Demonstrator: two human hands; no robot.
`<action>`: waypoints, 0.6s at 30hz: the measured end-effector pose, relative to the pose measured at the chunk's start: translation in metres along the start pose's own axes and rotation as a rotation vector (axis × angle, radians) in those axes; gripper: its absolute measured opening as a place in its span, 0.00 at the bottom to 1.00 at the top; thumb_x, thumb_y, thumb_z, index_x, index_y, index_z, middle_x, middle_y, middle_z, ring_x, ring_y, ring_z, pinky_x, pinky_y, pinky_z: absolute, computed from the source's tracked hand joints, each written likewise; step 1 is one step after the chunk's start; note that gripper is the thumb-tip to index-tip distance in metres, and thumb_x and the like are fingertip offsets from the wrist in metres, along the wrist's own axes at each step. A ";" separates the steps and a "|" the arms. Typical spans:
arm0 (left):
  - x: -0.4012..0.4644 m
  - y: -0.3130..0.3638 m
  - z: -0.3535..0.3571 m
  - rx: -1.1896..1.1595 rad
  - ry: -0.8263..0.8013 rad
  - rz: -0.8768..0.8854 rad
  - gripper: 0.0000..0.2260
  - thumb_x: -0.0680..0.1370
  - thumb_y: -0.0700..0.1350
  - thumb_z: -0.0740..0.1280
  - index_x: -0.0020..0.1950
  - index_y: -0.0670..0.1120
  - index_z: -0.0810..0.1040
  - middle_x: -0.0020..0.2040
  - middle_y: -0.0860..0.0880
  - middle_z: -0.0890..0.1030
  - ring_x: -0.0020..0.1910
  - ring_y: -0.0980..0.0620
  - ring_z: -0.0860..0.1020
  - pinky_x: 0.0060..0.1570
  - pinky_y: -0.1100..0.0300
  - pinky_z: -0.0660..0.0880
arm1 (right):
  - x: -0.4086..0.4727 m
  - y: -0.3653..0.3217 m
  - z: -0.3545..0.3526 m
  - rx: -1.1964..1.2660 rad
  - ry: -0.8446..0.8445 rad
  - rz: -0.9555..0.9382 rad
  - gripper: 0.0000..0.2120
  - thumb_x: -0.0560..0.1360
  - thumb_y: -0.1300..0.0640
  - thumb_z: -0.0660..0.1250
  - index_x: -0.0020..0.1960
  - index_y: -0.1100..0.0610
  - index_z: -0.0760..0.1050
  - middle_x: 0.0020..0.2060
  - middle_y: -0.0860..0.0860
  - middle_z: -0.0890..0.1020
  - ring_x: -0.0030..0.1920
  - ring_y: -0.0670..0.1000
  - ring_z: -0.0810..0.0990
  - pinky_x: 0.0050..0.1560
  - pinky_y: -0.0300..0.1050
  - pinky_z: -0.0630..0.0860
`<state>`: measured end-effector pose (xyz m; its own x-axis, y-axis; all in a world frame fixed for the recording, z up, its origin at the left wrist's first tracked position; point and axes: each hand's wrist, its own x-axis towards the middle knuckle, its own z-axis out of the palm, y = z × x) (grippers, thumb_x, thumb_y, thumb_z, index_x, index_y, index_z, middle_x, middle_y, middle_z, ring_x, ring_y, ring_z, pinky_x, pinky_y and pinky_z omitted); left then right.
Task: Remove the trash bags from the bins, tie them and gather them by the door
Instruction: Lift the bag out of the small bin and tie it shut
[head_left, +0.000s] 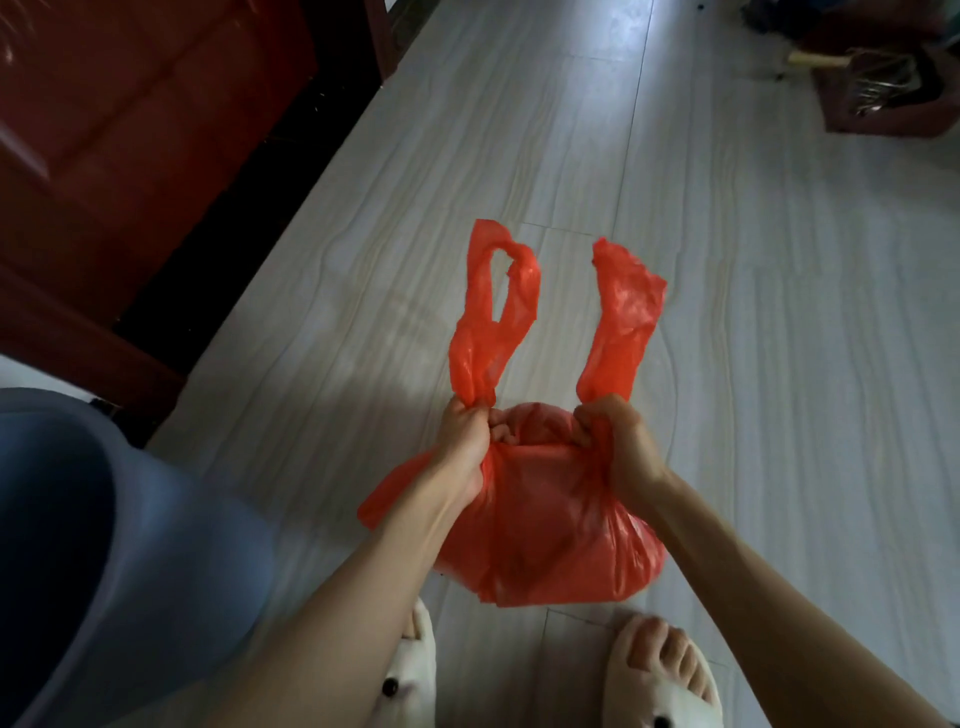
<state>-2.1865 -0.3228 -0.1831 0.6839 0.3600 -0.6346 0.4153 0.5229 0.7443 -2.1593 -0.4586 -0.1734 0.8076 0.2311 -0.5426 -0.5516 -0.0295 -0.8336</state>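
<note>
Red trash bag (545, 525), lower centre of frame, resting on pale floor (753, 364), just ahead of slippers (670, 680); left hand (465, 441) clenched round left handle (491, 317); right hand (621, 441) clenched round right handle (621, 317); step: tying, prob. no knot yet; next: cross handles, pull tight; dark red door (104, 156) upper left; blue bin (104, 545) lower left.

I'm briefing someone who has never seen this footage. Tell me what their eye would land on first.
The red bag at centre, low over the pale floor, stands out most. The left hand and right hand each grip the base of a handle, and both handles stick up like ears. Next come the dark red door at upper left and the blue bin at lower left.
</note>
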 end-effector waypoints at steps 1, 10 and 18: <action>0.003 0.000 -0.002 0.020 0.029 0.002 0.14 0.78 0.33 0.51 0.36 0.45 0.66 0.27 0.49 0.64 0.15 0.59 0.65 0.22 0.64 0.68 | 0.001 0.001 -0.001 0.046 -0.019 0.028 0.15 0.66 0.57 0.58 0.21 0.52 0.65 0.17 0.47 0.67 0.22 0.45 0.65 0.31 0.40 0.62; 0.006 0.003 -0.003 0.062 0.134 -0.122 0.13 0.78 0.40 0.55 0.34 0.45 0.69 0.14 0.51 0.67 0.11 0.58 0.63 0.19 0.68 0.66 | 0.008 0.005 0.003 0.029 0.092 -0.137 0.15 0.80 0.62 0.52 0.37 0.58 0.71 0.21 0.48 0.76 0.21 0.44 0.73 0.33 0.41 0.72; 0.005 0.008 -0.008 -0.241 -0.028 -0.224 0.14 0.78 0.40 0.50 0.32 0.44 0.64 0.18 0.51 0.65 0.15 0.56 0.61 0.19 0.69 0.64 | 0.007 -0.008 0.009 0.177 0.007 -0.018 0.13 0.72 0.63 0.55 0.29 0.56 0.61 0.21 0.47 0.62 0.25 0.47 0.61 0.27 0.39 0.60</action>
<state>-2.1845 -0.3108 -0.1818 0.6089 0.1957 -0.7688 0.4057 0.7560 0.5137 -2.1507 -0.4480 -0.1698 0.8187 0.2229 -0.5292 -0.5648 0.1468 -0.8120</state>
